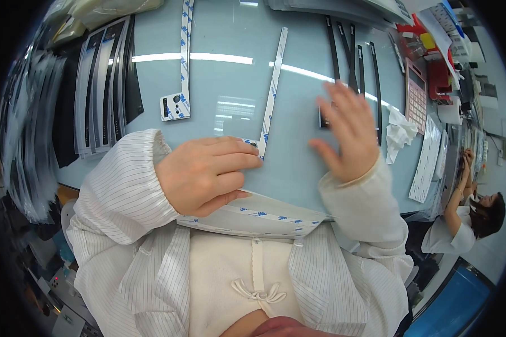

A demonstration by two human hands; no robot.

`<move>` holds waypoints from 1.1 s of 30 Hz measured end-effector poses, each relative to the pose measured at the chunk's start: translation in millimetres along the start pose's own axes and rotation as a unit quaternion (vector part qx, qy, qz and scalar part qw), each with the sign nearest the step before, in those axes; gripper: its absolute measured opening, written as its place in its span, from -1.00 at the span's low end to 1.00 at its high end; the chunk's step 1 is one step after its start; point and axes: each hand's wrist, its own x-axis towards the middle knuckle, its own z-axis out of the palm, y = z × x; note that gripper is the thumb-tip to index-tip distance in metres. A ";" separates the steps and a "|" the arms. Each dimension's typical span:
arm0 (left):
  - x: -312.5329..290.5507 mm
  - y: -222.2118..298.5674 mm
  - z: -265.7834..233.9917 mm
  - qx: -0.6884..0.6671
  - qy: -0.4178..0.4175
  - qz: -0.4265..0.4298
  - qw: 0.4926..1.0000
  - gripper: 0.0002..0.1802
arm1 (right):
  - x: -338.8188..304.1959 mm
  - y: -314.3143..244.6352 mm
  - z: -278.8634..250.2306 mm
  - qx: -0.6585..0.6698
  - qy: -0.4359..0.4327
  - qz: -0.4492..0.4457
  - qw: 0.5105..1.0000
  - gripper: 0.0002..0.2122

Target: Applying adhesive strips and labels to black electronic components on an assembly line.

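My left hand (199, 174) rests at the table's near side, its fingers closed and bent over the lower end of a white L-shaped adhesive-backed strip (274, 87) with blue print. The hand hides most of the strip's wide end. My right hand (348, 132) is raised further right with fingers spread, nothing visible in it. Behind and beside it lie several narrow black strips (360, 67); one with a wider end is partly covered by the hand. To the left, a second white L-shaped strip (185, 62) lies with its wide end towards me.
Clear sheets with dark strips (104, 84) lie at the left, beside a hanging bundle of plastic film (34, 135). A pink calculator (416, 95), crumpled tissue (399, 133) and white printed liner (425, 160) are at the right. Liner sheets (253, 216) lie along the near edge. Another person (461, 219) sits far right.
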 end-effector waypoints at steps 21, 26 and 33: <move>14.3 3.4 4.4 -0.023 -0.004 0.006 1.000 -0.75 | -6.7 10.0 25.7 0.128 0.071 -0.081 0.986 -0.66; 20.4 3.8 7.2 0.013 -0.031 -0.015 0.999 -0.75 | -10.5 -12.4 33.1 0.119 0.070 -0.100 0.985 -0.69; 18.0 0.6 9.5 0.056 -0.071 -0.028 0.996 -0.78 | -36.8 3.0 19.8 0.165 0.064 -0.063 0.982 -0.72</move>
